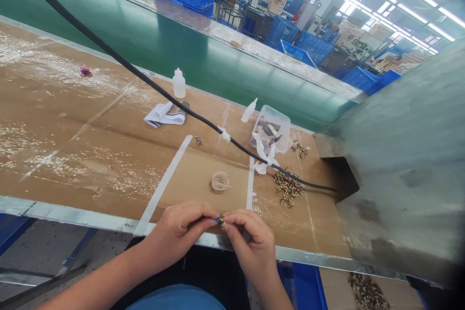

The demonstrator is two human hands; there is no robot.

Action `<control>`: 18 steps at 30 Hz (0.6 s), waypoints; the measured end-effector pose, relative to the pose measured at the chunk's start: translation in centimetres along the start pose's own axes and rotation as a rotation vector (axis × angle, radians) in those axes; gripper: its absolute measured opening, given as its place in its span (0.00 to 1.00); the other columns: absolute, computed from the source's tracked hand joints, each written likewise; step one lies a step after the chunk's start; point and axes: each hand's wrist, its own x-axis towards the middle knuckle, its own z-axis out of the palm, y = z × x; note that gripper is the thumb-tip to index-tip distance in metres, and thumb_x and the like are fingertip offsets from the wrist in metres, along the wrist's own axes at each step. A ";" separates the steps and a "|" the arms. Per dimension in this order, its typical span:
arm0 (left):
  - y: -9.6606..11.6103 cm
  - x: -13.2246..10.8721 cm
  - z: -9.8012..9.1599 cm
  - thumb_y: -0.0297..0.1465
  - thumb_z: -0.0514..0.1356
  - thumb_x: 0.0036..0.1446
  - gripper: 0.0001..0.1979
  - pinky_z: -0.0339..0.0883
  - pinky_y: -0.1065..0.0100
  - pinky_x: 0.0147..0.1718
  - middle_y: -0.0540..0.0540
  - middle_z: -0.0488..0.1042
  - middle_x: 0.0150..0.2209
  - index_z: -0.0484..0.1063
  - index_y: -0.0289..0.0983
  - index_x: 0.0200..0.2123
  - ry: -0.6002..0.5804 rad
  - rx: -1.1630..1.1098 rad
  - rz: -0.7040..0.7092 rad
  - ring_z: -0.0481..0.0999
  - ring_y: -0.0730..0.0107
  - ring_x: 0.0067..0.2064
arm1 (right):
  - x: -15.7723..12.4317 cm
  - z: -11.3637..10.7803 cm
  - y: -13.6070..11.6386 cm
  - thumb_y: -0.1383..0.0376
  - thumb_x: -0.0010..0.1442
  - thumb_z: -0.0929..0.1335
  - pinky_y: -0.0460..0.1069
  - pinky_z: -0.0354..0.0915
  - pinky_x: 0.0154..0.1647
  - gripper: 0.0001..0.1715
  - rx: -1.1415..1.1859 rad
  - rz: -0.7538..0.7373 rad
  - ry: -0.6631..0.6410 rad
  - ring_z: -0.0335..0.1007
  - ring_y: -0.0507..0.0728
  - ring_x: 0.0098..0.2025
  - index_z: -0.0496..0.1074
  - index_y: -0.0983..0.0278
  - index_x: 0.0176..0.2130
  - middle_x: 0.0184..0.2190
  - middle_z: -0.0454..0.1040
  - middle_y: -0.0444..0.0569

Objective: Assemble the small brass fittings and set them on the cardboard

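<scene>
My left hand (187,225) and my right hand (249,232) meet at the table's front edge, each with thumb and fingers pinched. Between the fingertips is a small brass-coloured metal piece with a blue part (219,221); both hands grip it, and the fingers cover most of it. Just beyond lies a small round clear cup (220,181) with a thin stick across its rim. A similar small blue and brass piece (199,140) rests farther back, to the left. A pile of small brass-coloured metal pieces (288,185) lies to the right of my hands.
A black cable (119,58) crosses above the cardboard-covered table. A clear plastic box (281,118), two white bottles (179,85) and a striped ribbon (165,115) stand or lie toward the back. A metal panel (407,155) rises on the right. Behind runs a green conveyor belt (145,43).
</scene>
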 end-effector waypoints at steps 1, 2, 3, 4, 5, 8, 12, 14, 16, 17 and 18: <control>0.0 0.0 0.0 0.23 0.55 0.60 0.08 0.65 0.78 0.35 0.53 0.75 0.32 0.71 0.40 0.38 -0.015 0.004 -0.013 0.74 0.78 0.34 | 0.0 0.0 0.0 0.71 0.59 0.68 0.45 0.65 0.39 0.08 0.001 0.011 0.001 0.71 0.52 0.37 0.75 0.59 0.36 0.33 0.76 0.43; 0.0 0.1 0.0 0.23 0.54 0.61 0.08 0.65 0.77 0.34 0.53 0.74 0.32 0.70 0.39 0.38 -0.030 0.008 -0.026 0.73 0.77 0.34 | 0.0 0.1 0.0 0.71 0.60 0.68 0.45 0.65 0.38 0.07 0.004 0.017 0.001 0.71 0.52 0.36 0.75 0.59 0.36 0.33 0.76 0.43; 0.1 0.1 0.0 0.24 0.53 0.62 0.07 0.64 0.77 0.34 0.53 0.73 0.32 0.70 0.39 0.38 -0.044 0.014 -0.038 0.72 0.77 0.34 | 0.0 0.1 0.0 0.71 0.60 0.68 0.45 0.65 0.37 0.07 0.006 0.019 -0.001 0.71 0.52 0.36 0.75 0.59 0.36 0.32 0.75 0.43; 0.1 0.1 0.0 0.24 0.52 0.62 0.07 0.64 0.76 0.34 0.52 0.72 0.32 0.69 0.39 0.37 -0.060 0.019 -0.046 0.72 0.76 0.34 | 0.0 0.1 0.0 0.71 0.60 0.68 0.45 0.65 0.37 0.07 0.006 0.019 -0.005 0.70 0.52 0.35 0.75 0.59 0.36 0.32 0.75 0.43; 0.1 0.1 0.0 0.24 0.51 0.63 0.07 0.63 0.75 0.34 0.52 0.72 0.32 0.68 0.39 0.37 -0.074 0.024 -0.051 0.71 0.75 0.34 | 0.0 0.1 0.0 0.71 0.60 0.67 0.45 0.65 0.36 0.07 0.007 0.018 -0.008 0.70 0.52 0.35 0.75 0.60 0.36 0.31 0.75 0.44; 0.1 0.1 0.0 0.25 0.49 0.64 0.07 0.62 0.75 0.35 0.52 0.70 0.32 0.66 0.39 0.38 -0.099 0.033 -0.050 0.69 0.75 0.35 | 0.0 0.1 -0.1 0.71 0.60 0.67 0.45 0.65 0.36 0.07 0.010 0.021 -0.009 0.70 0.52 0.35 0.74 0.60 0.36 0.31 0.75 0.44; -0.1 -0.1 0.2 0.25 0.48 0.65 0.08 0.61 0.75 0.36 0.52 0.69 0.33 0.65 0.39 0.39 -0.104 0.049 -0.035 0.69 0.75 0.36 | 0.0 0.2 0.0 0.70 0.61 0.67 0.46 0.65 0.35 0.06 0.036 0.042 0.013 0.70 0.53 0.34 0.74 0.60 0.37 0.31 0.75 0.44; -0.2 -0.1 0.3 0.25 0.48 0.65 0.08 0.61 0.75 0.37 0.52 0.70 0.34 0.65 0.40 0.40 -0.097 0.056 -0.029 0.69 0.75 0.37 | -0.1 0.3 0.1 0.69 0.61 0.67 0.46 0.65 0.34 0.06 0.042 0.059 0.017 0.70 0.53 0.34 0.74 0.60 0.37 0.31 0.74 0.45; -0.3 -0.1 0.4 0.24 0.48 0.65 0.08 0.61 0.75 0.38 0.52 0.70 0.34 0.65 0.40 0.41 -0.090 0.061 -0.020 0.69 0.75 0.37 | -0.2 0.3 0.2 0.69 0.61 0.67 0.46 0.66 0.34 0.05 0.043 0.074 0.018 0.71 0.53 0.34 0.74 0.60 0.37 0.31 0.74 0.45; -0.3 -0.1 0.4 0.24 0.48 0.65 0.08 0.61 0.75 0.38 0.52 0.70 0.35 0.65 0.40 0.41 -0.089 0.064 -0.015 0.70 0.75 0.37 | -0.3 0.4 0.3 0.69 0.61 0.67 0.46 0.66 0.33 0.05 0.046 0.078 0.017 0.71 0.53 0.34 0.74 0.60 0.37 0.31 0.74 0.45; -0.3 -0.1 0.4 0.24 0.48 0.65 0.08 0.61 0.74 0.38 0.52 0.70 0.35 0.65 0.40 0.41 -0.087 0.066 -0.010 0.70 0.75 0.37 | -0.3 0.4 0.4 0.68 0.61 0.67 0.46 0.66 0.33 0.05 0.051 0.080 0.018 0.71 0.53 0.33 0.74 0.60 0.37 0.31 0.74 0.45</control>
